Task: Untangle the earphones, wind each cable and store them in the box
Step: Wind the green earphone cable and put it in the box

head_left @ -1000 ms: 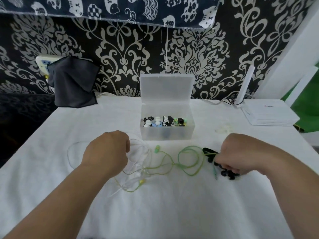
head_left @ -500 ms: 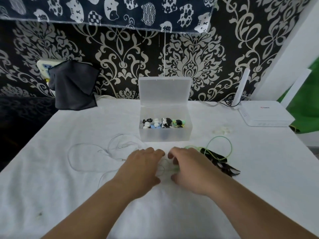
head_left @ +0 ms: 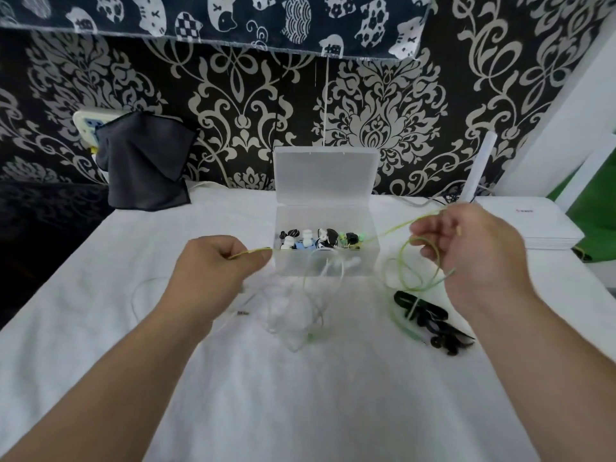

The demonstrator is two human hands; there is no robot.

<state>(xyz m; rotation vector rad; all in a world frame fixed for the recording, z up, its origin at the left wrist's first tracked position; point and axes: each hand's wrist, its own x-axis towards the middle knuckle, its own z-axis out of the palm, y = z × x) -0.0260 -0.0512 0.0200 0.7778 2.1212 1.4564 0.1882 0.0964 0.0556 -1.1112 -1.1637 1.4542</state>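
Above the desk's point(head_left: 333, 395) middle, the left hand point(head_left: 216, 265) and right hand point(head_left: 476, 255) each pinch the green cable point(head_left: 256, 251), strung between them before the open box point(head_left: 325, 265); white earphones point(head_left: 283, 311) and black earphones point(head_left: 430, 318) lie beneath.

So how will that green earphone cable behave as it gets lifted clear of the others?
Probably floppy: the green cable sags in loose loops below the right hand. Likely light: the left hand lifts it with just a pinch. It may drag the white cable, which lies tangled alongside.
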